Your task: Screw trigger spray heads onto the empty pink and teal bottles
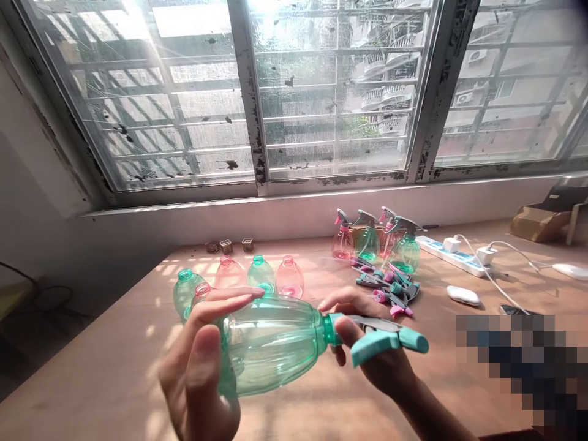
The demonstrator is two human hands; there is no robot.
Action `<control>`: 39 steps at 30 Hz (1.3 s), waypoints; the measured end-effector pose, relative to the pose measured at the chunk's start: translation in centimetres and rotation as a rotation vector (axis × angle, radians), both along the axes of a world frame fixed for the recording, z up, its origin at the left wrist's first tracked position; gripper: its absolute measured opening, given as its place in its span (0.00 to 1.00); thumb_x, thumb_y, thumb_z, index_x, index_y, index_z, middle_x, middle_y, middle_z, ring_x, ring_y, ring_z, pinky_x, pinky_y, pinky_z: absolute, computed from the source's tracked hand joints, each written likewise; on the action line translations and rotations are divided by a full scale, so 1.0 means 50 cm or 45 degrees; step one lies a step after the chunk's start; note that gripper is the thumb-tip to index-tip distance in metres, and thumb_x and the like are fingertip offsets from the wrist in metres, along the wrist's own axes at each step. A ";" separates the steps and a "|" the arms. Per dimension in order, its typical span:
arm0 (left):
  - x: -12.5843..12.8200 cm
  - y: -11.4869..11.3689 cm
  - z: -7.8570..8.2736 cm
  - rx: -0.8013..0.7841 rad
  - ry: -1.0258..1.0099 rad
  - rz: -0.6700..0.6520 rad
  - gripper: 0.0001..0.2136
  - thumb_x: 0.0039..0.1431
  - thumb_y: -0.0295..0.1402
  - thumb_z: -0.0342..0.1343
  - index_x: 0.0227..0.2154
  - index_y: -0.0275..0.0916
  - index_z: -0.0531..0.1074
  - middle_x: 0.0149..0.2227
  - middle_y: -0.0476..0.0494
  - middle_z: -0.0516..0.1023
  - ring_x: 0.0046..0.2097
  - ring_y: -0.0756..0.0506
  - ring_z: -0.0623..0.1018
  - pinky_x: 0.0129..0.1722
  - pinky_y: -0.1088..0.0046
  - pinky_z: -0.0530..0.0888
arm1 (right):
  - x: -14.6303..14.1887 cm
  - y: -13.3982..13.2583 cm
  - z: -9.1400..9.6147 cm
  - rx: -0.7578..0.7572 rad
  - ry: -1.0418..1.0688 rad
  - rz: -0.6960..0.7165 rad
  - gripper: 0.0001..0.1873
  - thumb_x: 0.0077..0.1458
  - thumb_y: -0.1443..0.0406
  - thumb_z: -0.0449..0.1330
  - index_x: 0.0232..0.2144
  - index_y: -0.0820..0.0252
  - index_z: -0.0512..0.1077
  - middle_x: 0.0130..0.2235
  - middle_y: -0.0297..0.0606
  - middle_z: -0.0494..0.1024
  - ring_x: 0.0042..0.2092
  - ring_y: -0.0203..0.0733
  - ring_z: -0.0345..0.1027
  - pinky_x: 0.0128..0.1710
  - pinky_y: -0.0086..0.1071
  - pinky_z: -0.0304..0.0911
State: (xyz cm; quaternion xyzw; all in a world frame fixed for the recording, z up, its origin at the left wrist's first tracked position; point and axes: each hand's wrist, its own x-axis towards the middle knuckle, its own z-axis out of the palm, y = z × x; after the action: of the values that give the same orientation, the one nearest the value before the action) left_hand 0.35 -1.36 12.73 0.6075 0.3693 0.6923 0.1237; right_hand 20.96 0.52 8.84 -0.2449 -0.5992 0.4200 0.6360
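While hands [197, 373] [384, 372] hold a green bottle [275, 349], spray bottles [369, 250] contain tubes [364, 241]

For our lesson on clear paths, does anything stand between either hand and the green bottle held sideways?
Nothing visible does. The left hand holds the green bottle by its base end; the right hand is on the spray head at its neck. The open bottles stand beyond, toward the window.

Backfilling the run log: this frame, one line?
left hand: holds green bottle by base | right hand: on teal spray head at its neck | bottle: sideways, above table | beyond: loose spray heads, open bottles
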 end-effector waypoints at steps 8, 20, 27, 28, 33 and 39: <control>0.013 0.040 0.000 -0.203 -0.001 -0.090 0.16 0.75 0.44 0.49 0.39 0.44 0.80 0.46 0.45 0.86 0.55 0.36 0.80 0.58 0.59 0.73 | 0.036 0.019 0.011 -0.184 -0.023 0.200 0.22 0.60 0.49 0.74 0.44 0.56 0.75 0.24 0.26 0.77 0.19 0.32 0.65 0.20 0.25 0.60; 0.017 0.026 -0.214 -0.399 0.781 -0.254 0.24 0.78 0.46 0.50 0.71 0.52 0.56 0.81 0.33 0.47 0.79 0.29 0.57 0.71 0.39 0.69 | 0.188 0.244 0.190 0.041 -0.878 -0.213 0.23 0.65 0.47 0.69 0.27 0.56 0.75 0.21 0.30 0.77 0.23 0.39 0.72 0.25 0.33 0.66; 0.010 0.025 -0.346 -0.274 1.285 -0.440 0.41 0.70 0.47 0.62 0.77 0.46 0.48 0.80 0.26 0.52 0.75 0.26 0.67 0.66 0.47 0.77 | 0.174 0.480 0.168 -0.227 -1.185 -0.549 0.10 0.75 0.57 0.60 0.45 0.58 0.72 0.30 0.36 0.81 0.24 0.42 0.75 0.24 0.35 0.69; 0.010 0.026 -0.349 -0.289 1.342 -0.429 0.42 0.69 0.45 0.64 0.78 0.46 0.47 0.80 0.27 0.52 0.75 0.26 0.67 0.66 0.49 0.77 | 0.169 0.497 0.159 -0.258 -1.231 -0.576 0.12 0.75 0.57 0.59 0.49 0.59 0.72 0.33 0.37 0.82 0.25 0.42 0.75 0.25 0.35 0.71; 0.002 0.029 -0.332 -0.255 1.478 -0.485 0.44 0.72 0.41 0.62 0.80 0.42 0.41 0.79 0.28 0.54 0.75 0.29 0.66 0.68 0.54 0.76 | 0.156 0.532 0.139 -0.402 -1.528 -0.608 0.17 0.73 0.56 0.64 0.57 0.59 0.75 0.52 0.42 0.82 0.44 0.46 0.81 0.44 0.44 0.80; 0.003 0.030 -0.326 -0.204 1.577 -0.553 0.48 0.71 0.39 0.64 0.80 0.39 0.35 0.79 0.29 0.57 0.76 0.30 0.64 0.69 0.55 0.75 | 0.160 0.536 0.150 -0.542 -1.809 -0.496 0.17 0.72 0.52 0.64 0.44 0.62 0.80 0.40 0.41 0.86 0.37 0.46 0.82 0.40 0.41 0.78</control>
State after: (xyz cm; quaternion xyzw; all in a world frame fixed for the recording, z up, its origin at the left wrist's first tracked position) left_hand 0.49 0.16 -3.55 0.9430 0.2914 0.1446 0.0701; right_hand 28.95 27.31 16.34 -0.6744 -0.7163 0.1485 0.0998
